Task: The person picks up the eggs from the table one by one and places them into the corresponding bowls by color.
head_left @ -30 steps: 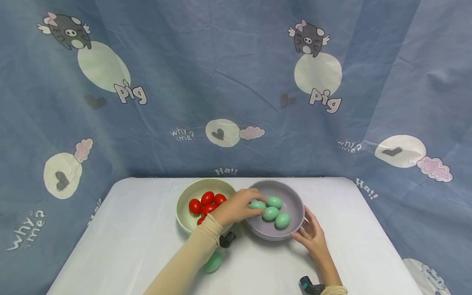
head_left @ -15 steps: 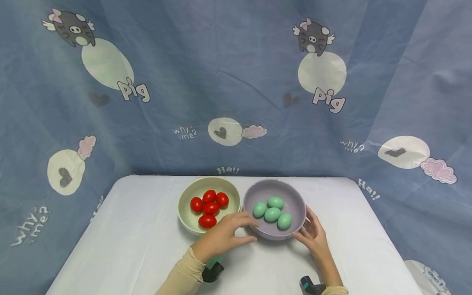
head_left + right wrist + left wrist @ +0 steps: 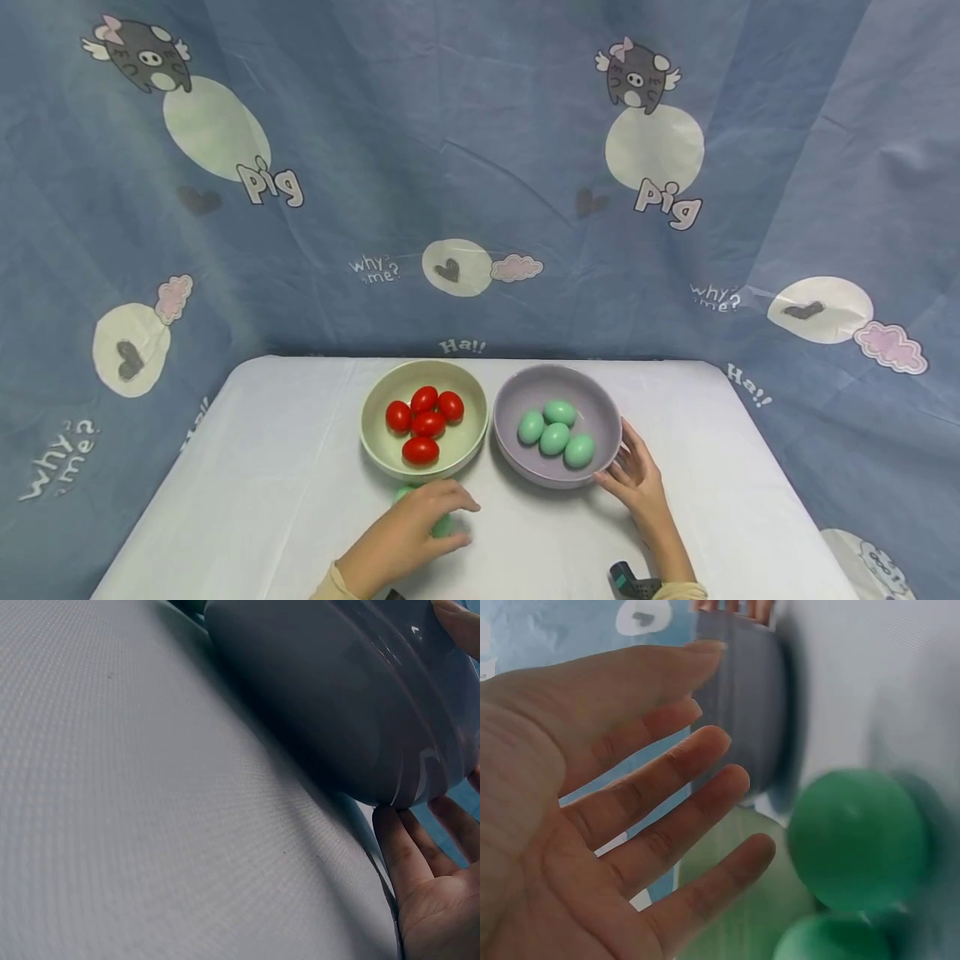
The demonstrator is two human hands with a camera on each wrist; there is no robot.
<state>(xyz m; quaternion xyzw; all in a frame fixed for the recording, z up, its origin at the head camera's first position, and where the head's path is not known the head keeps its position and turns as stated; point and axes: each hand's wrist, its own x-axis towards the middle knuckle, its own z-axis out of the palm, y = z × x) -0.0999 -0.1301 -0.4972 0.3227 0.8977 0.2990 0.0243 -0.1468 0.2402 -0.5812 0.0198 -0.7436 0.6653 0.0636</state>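
In the head view my left hand (image 3: pixel 408 527) hovers low over the table, just in front of the cream bowl (image 3: pixel 372 448), with thumb and fingers apart and holding nothing. Green toy eggs (image 3: pixel 442 526) lie beside and partly beneath it; two show in the left wrist view, the nearer green egg (image 3: pixel 855 840) right by the little finger. My right hand (image 3: pixel 637 482) holds the grey-purple bowl (image 3: pixel 525 468) by its right side, thumb in front and fingers round the curve. Several light green eggs (image 3: pixel 554 438) sit in that bowl, and several red eggs (image 3: pixel 428 424) in the cream one.
The two bowls stand side by side at the back of a white table (image 3: pixel 247 483). A blue printed cloth (image 3: pixel 480 183) hangs behind it. A black strap device (image 3: pixel 633 582) is on my right wrist.
My left hand has drawn back from the purple bowl, leaving a green egg there, and moved toward me and left over the eggs on the table. The right hand stays at the bowl.
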